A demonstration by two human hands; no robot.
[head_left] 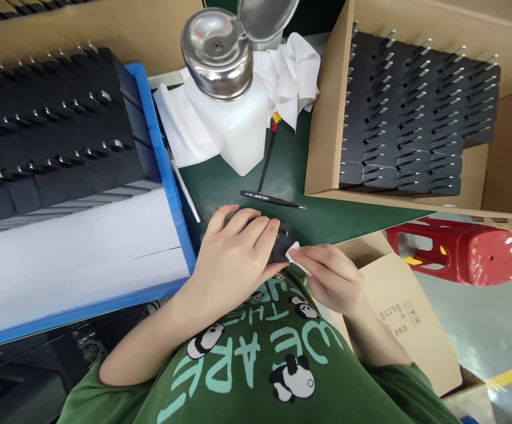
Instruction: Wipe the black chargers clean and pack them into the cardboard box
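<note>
My left hand (240, 244) is wrapped over a black plastic part with metal pins (283, 242), which looks like a plug-in power adapter. Most of its body is hidden under my fingers, close to the front edge of the green table. Pinched in my right hand (329, 274) is a small folded white cloth (297, 258), pressed to the right end of that part. Just beyond my left hand lie black tweezers (271, 198), tip to the right. A thin black tool with a red and yellow end (270, 153) rests behind them.
A white pump bottle (242, 118) with its metal lid raised stands at the back, by crumpled white cloths (298, 73). Similar black parts fill a blue tray (150, 123) on the left and a cardboard box (326, 112) on the right. A silver pen-like tool (186, 191) lies by the tray.
</note>
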